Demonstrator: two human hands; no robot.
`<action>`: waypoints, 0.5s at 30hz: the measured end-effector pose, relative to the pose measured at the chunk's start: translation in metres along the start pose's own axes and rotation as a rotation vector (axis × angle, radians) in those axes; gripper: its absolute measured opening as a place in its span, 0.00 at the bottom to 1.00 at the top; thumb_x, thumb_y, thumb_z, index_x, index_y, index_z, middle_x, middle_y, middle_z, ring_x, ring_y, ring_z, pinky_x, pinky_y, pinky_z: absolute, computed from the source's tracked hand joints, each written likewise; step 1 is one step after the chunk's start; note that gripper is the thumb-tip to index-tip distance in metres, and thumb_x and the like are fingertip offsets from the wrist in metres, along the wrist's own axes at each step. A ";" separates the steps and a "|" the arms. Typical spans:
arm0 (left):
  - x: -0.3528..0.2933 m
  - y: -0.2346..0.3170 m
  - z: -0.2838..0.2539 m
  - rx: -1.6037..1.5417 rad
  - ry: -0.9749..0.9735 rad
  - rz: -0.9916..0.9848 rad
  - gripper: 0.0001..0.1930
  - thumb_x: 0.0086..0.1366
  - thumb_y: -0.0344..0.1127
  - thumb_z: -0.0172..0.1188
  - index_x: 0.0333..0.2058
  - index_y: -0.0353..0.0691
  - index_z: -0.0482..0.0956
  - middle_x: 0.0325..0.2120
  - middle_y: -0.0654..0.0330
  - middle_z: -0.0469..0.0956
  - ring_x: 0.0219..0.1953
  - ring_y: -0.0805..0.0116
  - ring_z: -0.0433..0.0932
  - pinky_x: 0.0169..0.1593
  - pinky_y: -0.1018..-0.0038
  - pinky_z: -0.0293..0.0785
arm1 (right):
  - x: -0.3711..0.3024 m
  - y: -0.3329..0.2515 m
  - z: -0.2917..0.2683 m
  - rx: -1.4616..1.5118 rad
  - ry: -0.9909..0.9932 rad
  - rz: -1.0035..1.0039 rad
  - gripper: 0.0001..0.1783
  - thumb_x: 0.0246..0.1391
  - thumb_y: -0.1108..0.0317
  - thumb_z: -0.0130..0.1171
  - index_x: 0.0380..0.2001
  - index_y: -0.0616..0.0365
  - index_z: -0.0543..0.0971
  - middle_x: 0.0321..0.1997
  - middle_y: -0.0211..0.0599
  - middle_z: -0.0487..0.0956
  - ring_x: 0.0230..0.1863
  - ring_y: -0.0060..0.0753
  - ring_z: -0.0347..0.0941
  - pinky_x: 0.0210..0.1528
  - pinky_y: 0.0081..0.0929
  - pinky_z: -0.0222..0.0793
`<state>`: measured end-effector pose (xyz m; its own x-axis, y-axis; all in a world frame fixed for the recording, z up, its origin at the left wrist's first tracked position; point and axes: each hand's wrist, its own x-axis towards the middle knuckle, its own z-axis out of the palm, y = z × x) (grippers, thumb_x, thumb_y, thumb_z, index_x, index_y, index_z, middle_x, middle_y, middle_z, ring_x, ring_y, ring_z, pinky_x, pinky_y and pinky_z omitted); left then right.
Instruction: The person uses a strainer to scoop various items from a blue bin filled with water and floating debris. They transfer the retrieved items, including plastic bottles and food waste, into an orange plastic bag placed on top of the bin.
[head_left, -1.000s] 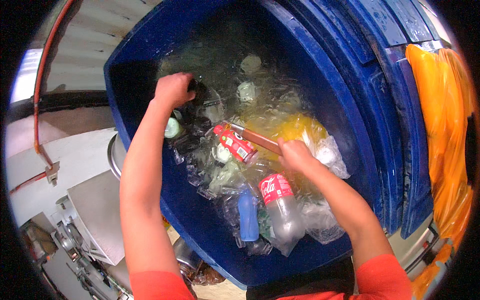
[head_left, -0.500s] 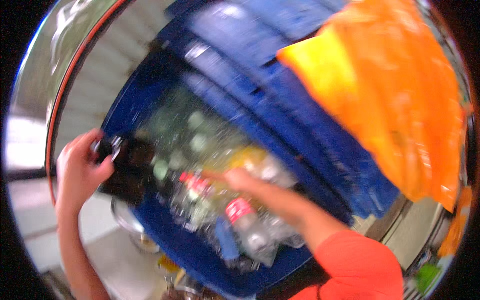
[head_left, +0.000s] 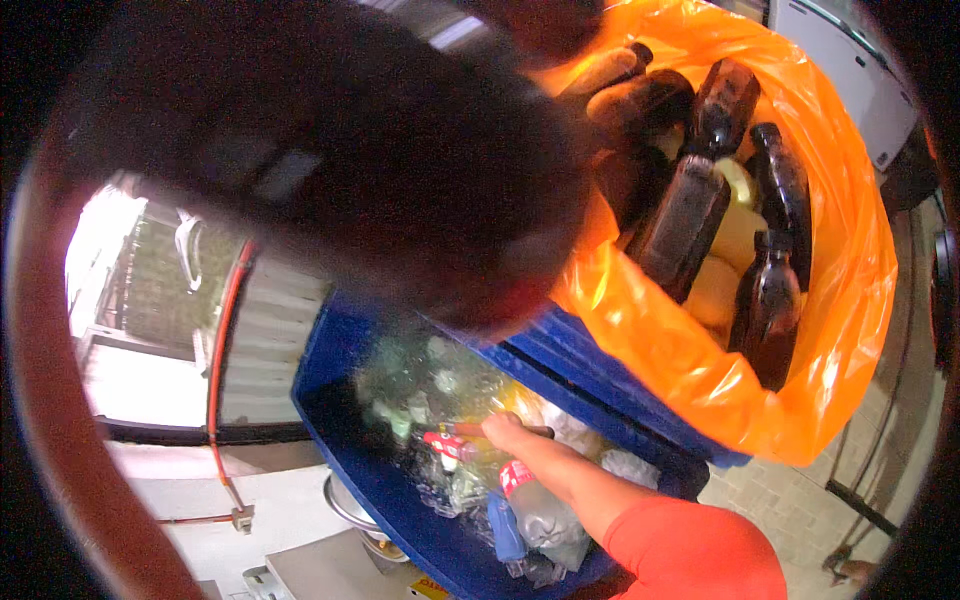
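Observation:
A large dark brown bottle point(head_left: 430, 170), blurred and very close, fills the upper left. My left forearm point(head_left: 45, 330) rises along the left rim toward it; the fingers are lost in shadow, but the bottle appears held by that hand. My right hand point(head_left: 503, 430) reaches into a blue bin point(head_left: 375, 510), its fingers closed around a thin brown, dark-ended thing whose kind I cannot make out. Beneath it lie clear plastic bottles, including a red-labelled bottle point(head_left: 515, 478). Right of the raised bottle, an orange bag point(head_left: 840, 270) gapes wide, with several brown bottles point(head_left: 685, 225) inside.
The bin's ridged blue lid point(head_left: 620, 390) lies folded back between the bin and the bag. A metal pot point(head_left: 345, 500) stands beside the bin at left. An orange pipe point(head_left: 225, 370) runs down the corrugated wall point(head_left: 275, 345). Paved floor point(head_left: 770, 510) shows at right.
My left hand has lifted the dark bottle from the bin's left side up close before me. The view has swung, showing the inside of the orange bag. My right hand stays in the bin.

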<state>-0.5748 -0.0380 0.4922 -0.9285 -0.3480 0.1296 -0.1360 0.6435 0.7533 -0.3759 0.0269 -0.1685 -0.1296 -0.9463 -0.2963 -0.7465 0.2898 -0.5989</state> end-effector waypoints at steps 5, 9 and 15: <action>0.061 -0.023 0.141 -0.446 -0.117 -0.054 0.07 0.64 0.32 0.58 0.33 0.38 0.84 0.29 0.63 0.82 0.32 0.76 0.77 0.37 0.77 0.72 | 0.006 0.005 0.016 0.040 0.069 -0.033 0.11 0.56 0.66 0.58 0.35 0.55 0.88 0.38 0.40 0.87 0.42 0.42 0.86 0.41 0.42 0.82; 0.077 -0.053 0.218 -0.096 0.012 -0.162 0.18 0.63 0.46 0.63 0.34 0.33 0.84 0.29 0.62 0.81 0.28 0.74 0.78 0.35 0.75 0.76 | 0.003 0.013 0.025 0.094 0.032 -0.033 0.11 0.56 0.66 0.58 0.35 0.55 0.88 0.38 0.41 0.87 0.43 0.43 0.86 0.41 0.42 0.82; 0.064 -0.089 0.234 -0.170 -0.002 -0.164 0.19 0.63 0.41 0.66 0.43 0.28 0.84 0.30 0.59 0.83 0.29 0.73 0.80 0.35 0.76 0.76 | -0.003 0.017 0.027 0.134 0.024 -0.023 0.11 0.56 0.67 0.57 0.35 0.56 0.88 0.38 0.42 0.87 0.43 0.44 0.85 0.40 0.44 0.82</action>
<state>-0.7032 0.0423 0.2829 -0.8994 -0.4371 -0.0051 -0.2254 0.4538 0.8621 -0.3709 0.0383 -0.1980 -0.1299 -0.9556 -0.2646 -0.6556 0.2830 -0.7001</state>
